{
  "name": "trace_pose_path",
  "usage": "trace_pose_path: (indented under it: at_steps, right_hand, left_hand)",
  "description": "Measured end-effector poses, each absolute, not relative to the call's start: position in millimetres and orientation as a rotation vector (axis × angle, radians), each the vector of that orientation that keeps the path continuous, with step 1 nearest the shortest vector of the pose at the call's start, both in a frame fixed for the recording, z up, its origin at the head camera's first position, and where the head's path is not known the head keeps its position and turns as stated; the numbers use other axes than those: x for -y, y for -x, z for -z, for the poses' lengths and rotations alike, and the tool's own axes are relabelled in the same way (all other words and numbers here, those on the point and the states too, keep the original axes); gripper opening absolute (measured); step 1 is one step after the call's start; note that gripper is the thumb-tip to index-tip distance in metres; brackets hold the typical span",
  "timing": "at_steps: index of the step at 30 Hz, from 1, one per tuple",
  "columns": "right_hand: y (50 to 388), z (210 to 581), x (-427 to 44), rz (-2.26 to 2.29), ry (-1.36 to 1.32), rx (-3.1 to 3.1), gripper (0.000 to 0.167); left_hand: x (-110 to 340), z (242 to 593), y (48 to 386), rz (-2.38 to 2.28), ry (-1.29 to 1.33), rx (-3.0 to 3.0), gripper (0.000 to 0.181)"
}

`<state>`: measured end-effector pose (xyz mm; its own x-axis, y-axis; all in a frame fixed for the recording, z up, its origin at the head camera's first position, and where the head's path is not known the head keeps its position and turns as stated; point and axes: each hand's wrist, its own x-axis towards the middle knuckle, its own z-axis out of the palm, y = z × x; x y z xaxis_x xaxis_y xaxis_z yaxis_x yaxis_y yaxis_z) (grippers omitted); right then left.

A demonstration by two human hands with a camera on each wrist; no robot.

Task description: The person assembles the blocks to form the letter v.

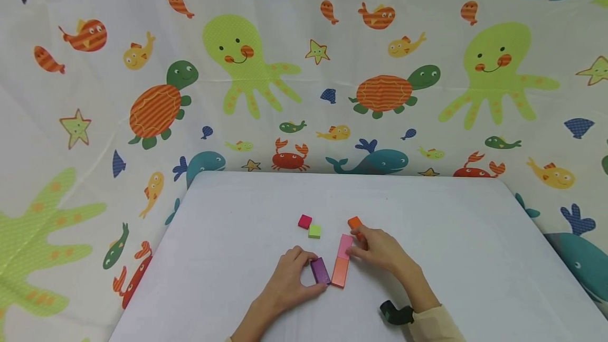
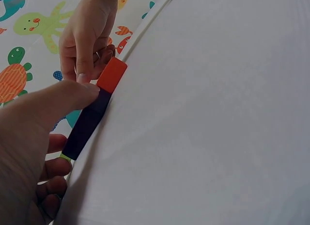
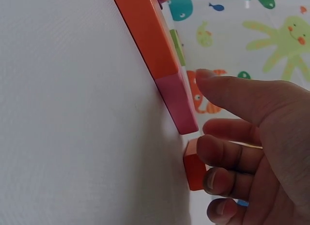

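My left hand pinches a purple block between thumb and fingers at its two ends; the block looks dark in the left wrist view. Right beside it lies a salmon-orange block, end to end with a pink block. My right hand is at the pink block's right side, thumb and fingers apart. In the right wrist view a gap shows between the thumb and the pink block, while the fingertips are close against a small orange block; contact is unclear.
Behind the purple block, a red block and a lime green block lie corner to corner on the white table. A cloth printed with sea animals hangs behind. A black device is at the right wrist.
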<state>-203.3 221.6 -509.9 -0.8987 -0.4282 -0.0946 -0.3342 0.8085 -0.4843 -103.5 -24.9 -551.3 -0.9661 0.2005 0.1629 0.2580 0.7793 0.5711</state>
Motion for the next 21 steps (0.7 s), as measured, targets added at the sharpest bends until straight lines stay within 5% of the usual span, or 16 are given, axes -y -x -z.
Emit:
trace_pose_path:
  at_steps: [21]
  right_hand:
    - [174,514,-222,0.520,0.599,-2.824,0.086]
  left_hand:
    - [25,553,104,0.942,0.370,2.880,0.056]
